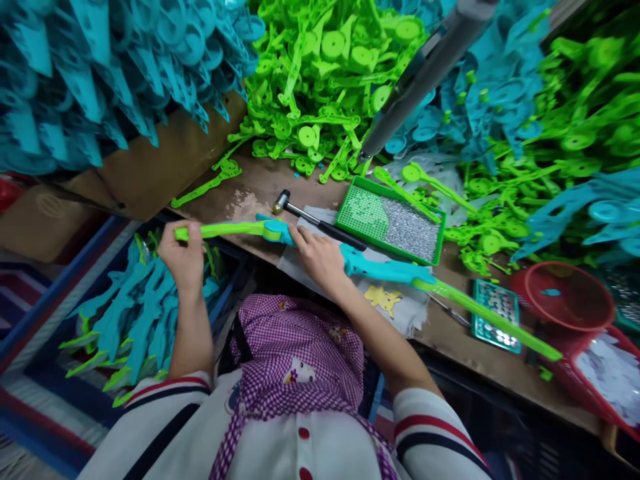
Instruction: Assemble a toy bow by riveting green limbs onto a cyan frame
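Long piece: the long piece [390, 268] is held in the air across the near edge of the bench [260, 177], in front of the apron [305, 333]. It has a blue middle and 2 green ends, 1 at the left and 1 at the right.
Done, as I judge: the 2 green ends seem already joined to the blue middle. In the crate [65, 283], at the person's left, similar pieces [145, 307] lie together and look assembled too.
Left, as I judge: many parts are separate in the green heap [320, 73] and the blue heap [125, 67], so much work appears to remain. If the joints are fully fastened, I cannot tell.
Left hand: the left hand [185, 257] pinches the green end, its fingers closed with no visible gap.
Right hand: the right hand [320, 257] lies over the blue middle, fingers bent around it; the fingertips are partly hidden.
Hammer: just beyond the right hand, the hammer [325, 227] rests on the bench, not held.
Green tray: beside the hammer handle, the green tray [442, 237] contains small metal parts [410, 230].
Red bowl: farther to the right stands the red bowl [565, 293].
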{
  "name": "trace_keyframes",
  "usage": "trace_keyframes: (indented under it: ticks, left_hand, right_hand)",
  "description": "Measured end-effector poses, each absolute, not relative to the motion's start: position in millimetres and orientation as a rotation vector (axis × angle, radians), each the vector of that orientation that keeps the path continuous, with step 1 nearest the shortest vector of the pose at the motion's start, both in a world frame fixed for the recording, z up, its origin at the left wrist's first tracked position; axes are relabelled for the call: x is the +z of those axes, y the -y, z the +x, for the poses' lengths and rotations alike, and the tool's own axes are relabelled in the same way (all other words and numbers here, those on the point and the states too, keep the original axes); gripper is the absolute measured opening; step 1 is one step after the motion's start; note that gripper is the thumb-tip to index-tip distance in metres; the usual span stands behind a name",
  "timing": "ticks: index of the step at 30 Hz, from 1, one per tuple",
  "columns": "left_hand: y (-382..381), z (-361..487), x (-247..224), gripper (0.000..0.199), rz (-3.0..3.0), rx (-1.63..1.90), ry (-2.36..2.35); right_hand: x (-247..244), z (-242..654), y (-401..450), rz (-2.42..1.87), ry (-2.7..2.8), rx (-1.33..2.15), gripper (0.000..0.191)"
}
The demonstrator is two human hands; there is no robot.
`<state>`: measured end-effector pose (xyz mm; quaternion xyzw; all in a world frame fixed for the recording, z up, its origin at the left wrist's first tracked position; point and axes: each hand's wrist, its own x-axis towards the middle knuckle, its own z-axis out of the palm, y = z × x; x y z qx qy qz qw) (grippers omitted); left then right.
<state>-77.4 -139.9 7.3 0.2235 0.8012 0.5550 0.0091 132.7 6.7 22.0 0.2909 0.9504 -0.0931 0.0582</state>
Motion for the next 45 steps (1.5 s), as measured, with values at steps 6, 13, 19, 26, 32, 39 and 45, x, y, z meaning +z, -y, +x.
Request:
trace_keyframes:
  ticks: [6,13,19,26,32,39,45]
  left_hand:
    - [184,-55,-25,0.035,0.533,1.506,-2.073]
    - [168,-78,-38,0.051,0.576,1.095,-1.812]
    - [161,-79,-39,0.051,0.522,1.093,-1.791]
    - [163,-72,-41,0.047,0.522,1.127,-1.838]
    - [163,-72,-46,0.047,0.559,1.137,-1.879]
    - [164,-72,-49,0.051,0.566,1.151,-1.874]
    - [163,-74,-51,0.052,0.58,1.152,-1.842]
  right_hand:
    - [8,143,-10,0.861,-3.061,-0.556,0.054]
    - [23,89,-61,1.427,-2.638,-0.248,0.036]
    - [11,80,-75,1.166,-2.705,-0.205,0.036]
    - [33,100,-41,1.429,-2.797,-0.444,0.043]
    - [16,121,37,1.148,-2.729,-0.602,0.041]
    - [18,116,46,1.254,-2.731,-0.515,0.045]
    - [26,119,34,1.296,-2.618,-0.584,0.041]
